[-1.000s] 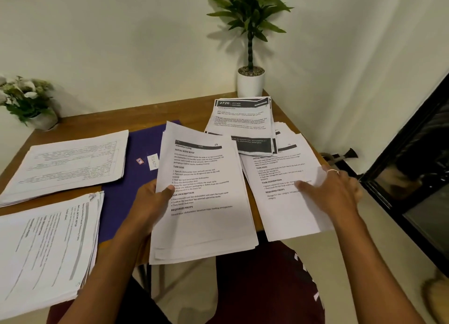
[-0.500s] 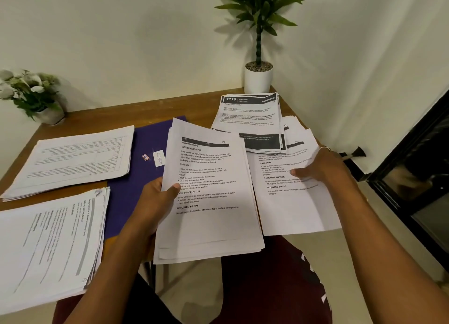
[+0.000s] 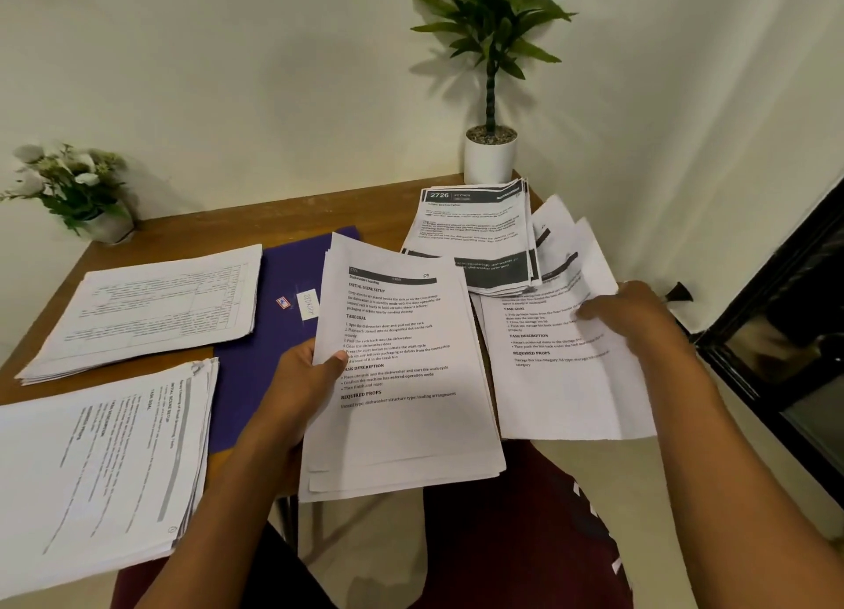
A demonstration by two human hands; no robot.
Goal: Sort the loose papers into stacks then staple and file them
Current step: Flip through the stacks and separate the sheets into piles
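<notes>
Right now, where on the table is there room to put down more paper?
Bare wood at the back of the table, between the flower pot and the white plant pot. The purple folder has a free strip. The right side is crowded with overlapping papers.

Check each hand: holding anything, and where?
Left hand grips the bundle by its left edge, thumb on top. Right hand holds the sheet beside it by its right edge.

white papers (image 3: 397, 371), purple folder (image 3: 269, 316), brown table (image 3: 192, 238)
</notes>
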